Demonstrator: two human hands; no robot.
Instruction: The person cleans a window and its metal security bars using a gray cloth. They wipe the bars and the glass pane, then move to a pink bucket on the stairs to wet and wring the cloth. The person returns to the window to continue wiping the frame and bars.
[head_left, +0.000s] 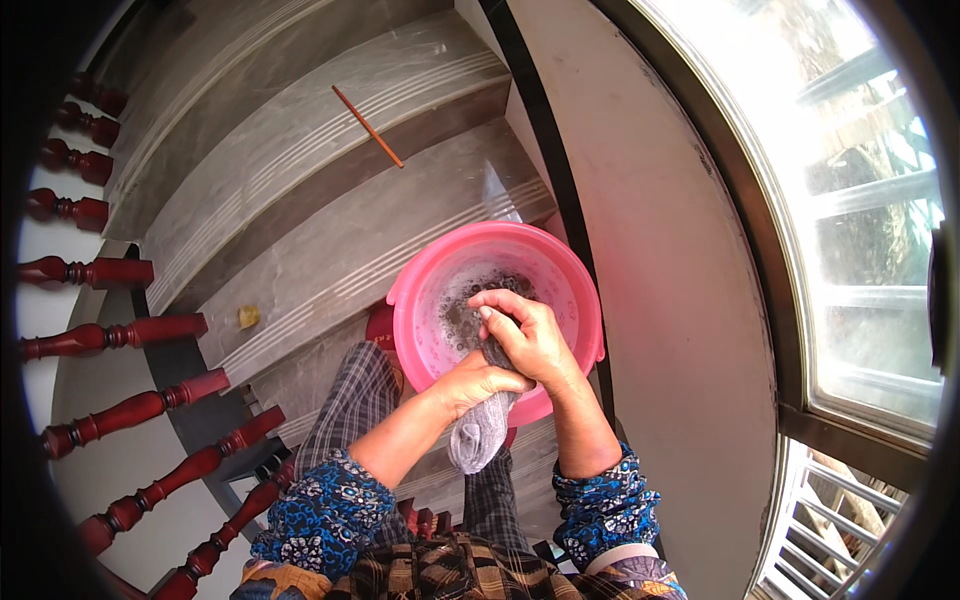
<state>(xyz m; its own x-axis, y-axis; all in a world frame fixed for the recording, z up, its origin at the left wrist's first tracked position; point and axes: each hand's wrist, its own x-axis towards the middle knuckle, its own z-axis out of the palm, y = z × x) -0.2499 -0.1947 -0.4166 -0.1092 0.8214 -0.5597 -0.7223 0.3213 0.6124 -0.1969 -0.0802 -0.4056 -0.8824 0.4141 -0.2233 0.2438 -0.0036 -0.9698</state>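
Observation:
A wet grey cloth, perhaps a sock (480, 435), is gripped in both hands above the near side of a pink plastic bucket (403, 330). My left hand (480, 382) wraps around its middle, and the bunched end hangs toward me past the bucket's rim. My right hand (529, 337) lies just beyond, closed on the upper part of the cloth with the fingers curled. Soapy water (465, 300) with bubbles and greyish suds covers the bucket's bottom. Part of the cloth is hidden under my fingers.
Grey stone stairs (330, 217) rise ahead, with a thin reddish-brown stick (367, 126) lying across them. A small yellowish lump (248, 316) sits on a step at left. Dark red balusters (112, 337) line the left side. A wall (675, 300) and bright window (877, 247) are at right.

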